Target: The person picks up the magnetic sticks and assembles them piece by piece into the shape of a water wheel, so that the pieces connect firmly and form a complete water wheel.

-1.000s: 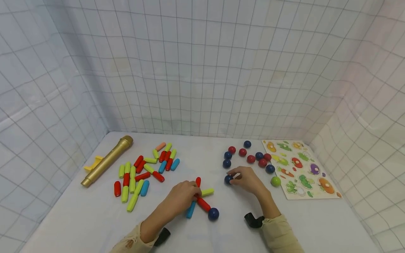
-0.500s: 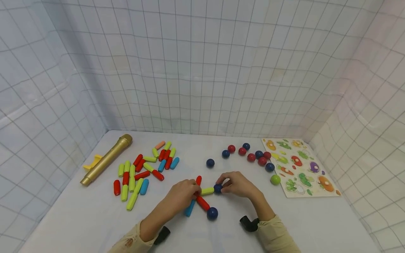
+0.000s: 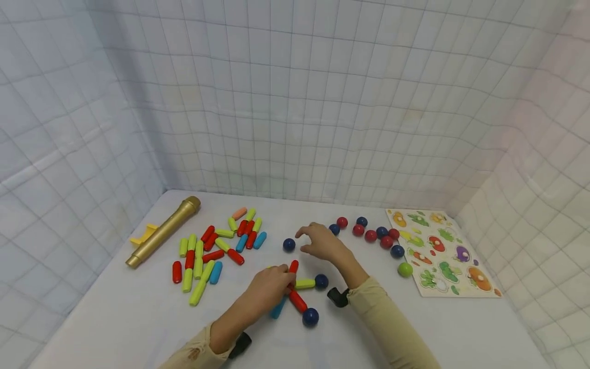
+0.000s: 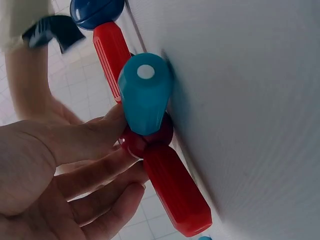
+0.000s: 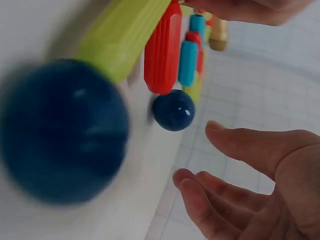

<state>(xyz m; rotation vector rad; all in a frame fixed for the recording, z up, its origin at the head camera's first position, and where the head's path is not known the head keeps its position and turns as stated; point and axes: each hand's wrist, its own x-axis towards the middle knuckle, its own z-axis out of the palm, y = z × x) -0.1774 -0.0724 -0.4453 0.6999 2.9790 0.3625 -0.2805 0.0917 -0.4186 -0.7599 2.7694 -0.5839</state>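
Note:
My left hand (image 3: 266, 290) pinches the dark red ball (image 4: 134, 144) at the middle of a star of magnetic rods, as the left wrist view shows. From that ball stick out a blue rod (image 4: 144, 97), red rods (image 4: 177, 192) and a lime rod (image 3: 304, 284). Dark blue balls sit on the ends of the lime rod (image 3: 321, 281) and one red rod (image 3: 311, 317). Beyond the star, my right hand (image 3: 324, 243) hovers with thumb and fingers spread, holding nothing. A loose dark blue ball (image 3: 289, 245) lies just left of its fingertips, apart from them.
Several loose rods (image 3: 198, 260) lie at the left, beside a gold toy microphone (image 3: 163, 233) and a yellow piece (image 3: 145, 234). Red and blue balls (image 3: 371, 236) are scattered at the back right, with a green ball (image 3: 405, 269) near a vegetable puzzle board (image 3: 433, 284).
My right hand brought a dark blue ball to the lime rod's end, let go, and moved away and left towards another blue ball. That ball rolled left. My left hand stayed on the star.

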